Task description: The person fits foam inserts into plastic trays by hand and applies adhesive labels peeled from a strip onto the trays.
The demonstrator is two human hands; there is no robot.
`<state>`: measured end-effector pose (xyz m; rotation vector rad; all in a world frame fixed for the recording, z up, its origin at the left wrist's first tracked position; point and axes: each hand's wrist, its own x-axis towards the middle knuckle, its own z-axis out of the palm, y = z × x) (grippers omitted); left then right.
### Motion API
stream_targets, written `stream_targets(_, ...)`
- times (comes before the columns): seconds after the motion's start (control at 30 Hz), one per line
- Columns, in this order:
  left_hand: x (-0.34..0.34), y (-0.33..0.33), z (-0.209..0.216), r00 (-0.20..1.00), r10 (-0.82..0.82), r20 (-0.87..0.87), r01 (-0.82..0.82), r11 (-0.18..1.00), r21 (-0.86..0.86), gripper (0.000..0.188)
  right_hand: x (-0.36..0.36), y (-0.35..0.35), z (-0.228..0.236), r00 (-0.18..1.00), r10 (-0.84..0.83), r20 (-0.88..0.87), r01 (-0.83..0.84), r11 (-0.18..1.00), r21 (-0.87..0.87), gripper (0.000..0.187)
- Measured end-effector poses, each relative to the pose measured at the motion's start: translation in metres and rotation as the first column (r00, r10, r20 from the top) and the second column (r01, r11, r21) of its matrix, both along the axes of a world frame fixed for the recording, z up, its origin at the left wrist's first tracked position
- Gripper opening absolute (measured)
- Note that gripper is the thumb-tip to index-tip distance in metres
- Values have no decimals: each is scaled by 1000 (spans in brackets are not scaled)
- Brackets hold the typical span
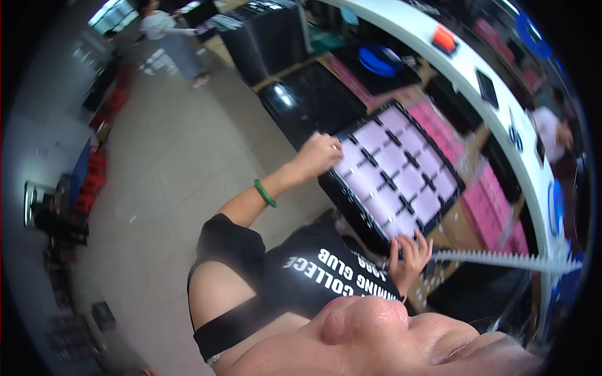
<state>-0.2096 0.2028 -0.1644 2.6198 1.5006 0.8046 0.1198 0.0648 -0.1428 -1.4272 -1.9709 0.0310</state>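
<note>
A black tray (406,205) with a grid of lilac square pieces (374,136) sits tilted in front of me. Black cross-shaped dividers show between the squares. My left hand (318,155), below a green bangle (264,193), is closed over the tray's left corner, its fingertips on the rim. At the near corner, my right hand (409,257) grips the edge with its fingers somewhat spread over the rim. Whether anything supports the tray from below is hidden.
A curved white counter (433,66) runs along the right, bearing an orange object (444,39) and a dark phone-like slab (486,88). Pink sheets (492,200) lie beyond the tray. Black boxes (313,97) stand ahead. Another person (172,41) is far left; red stools (94,172) line the left.
</note>
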Motion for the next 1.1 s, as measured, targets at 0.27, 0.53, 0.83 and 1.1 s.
stream_targets(0.27,10,19,-20,998,-43,-36,44,999,17,9,-5,14,1,998,56,-9,-56,998,17,6)
stream_targets(0.53,15,31,-27,996,6,-86,-8,1000,-30,4,-15,39,-4,993,122,-3,-122,992,16,7)
stream_targets(0.83,12,22,-10,998,31,59,-25,996,-91,12,-23,49,-12,982,191,-6,-190,978,83,5)
stream_targets(1.1,11,12,-13,982,76,171,-51,988,-147,15,-21,39,-17,891,52,-452,-207,931,-301,3)
